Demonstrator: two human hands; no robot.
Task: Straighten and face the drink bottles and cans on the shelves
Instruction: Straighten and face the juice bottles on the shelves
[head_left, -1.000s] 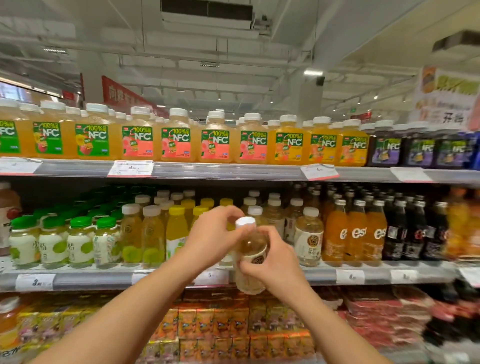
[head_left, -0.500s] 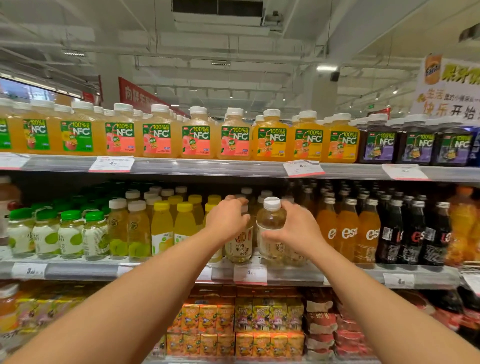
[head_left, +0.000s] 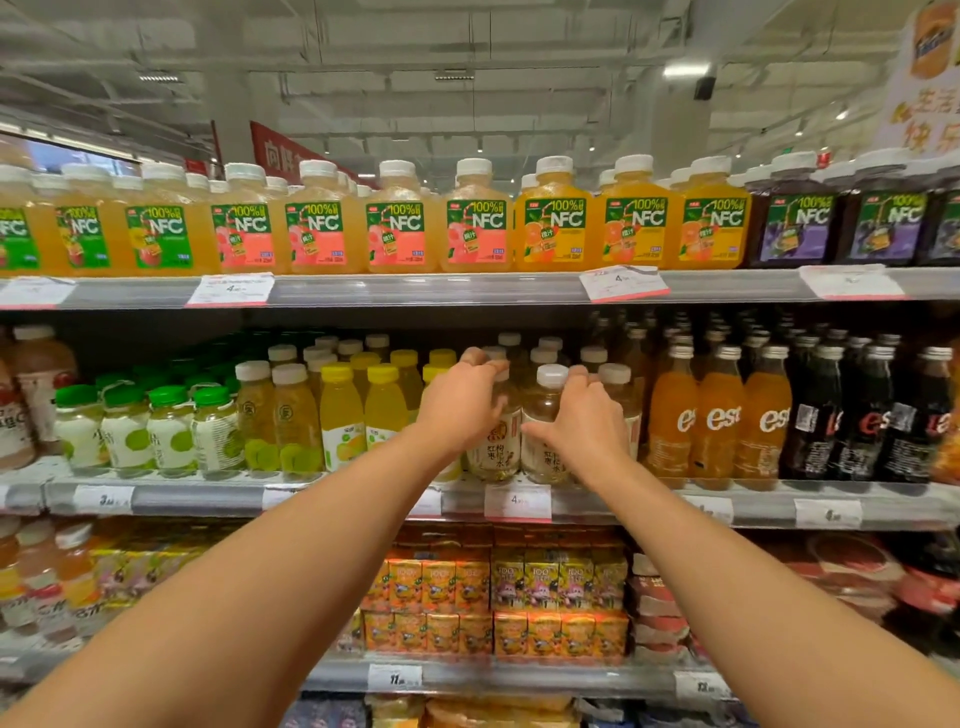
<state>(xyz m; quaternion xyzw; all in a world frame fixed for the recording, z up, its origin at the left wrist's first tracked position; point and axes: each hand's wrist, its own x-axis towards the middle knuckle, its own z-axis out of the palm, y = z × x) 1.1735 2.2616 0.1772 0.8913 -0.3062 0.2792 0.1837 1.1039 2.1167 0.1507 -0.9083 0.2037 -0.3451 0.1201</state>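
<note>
Since a second ago, the pale bottle held out in front of the shelf has gone back into the row, and both hands have followed it in. It now stands upright at the front edge of the middle shelf (head_left: 363, 496), white cap up. The right hand (head_left: 584, 428) cups this right bottle (head_left: 545, 436), its grip loosely curled around it. The left hand (head_left: 460, 405) curls around the neighbouring left bottle (head_left: 496, 447), fingers over its cap.
</note>
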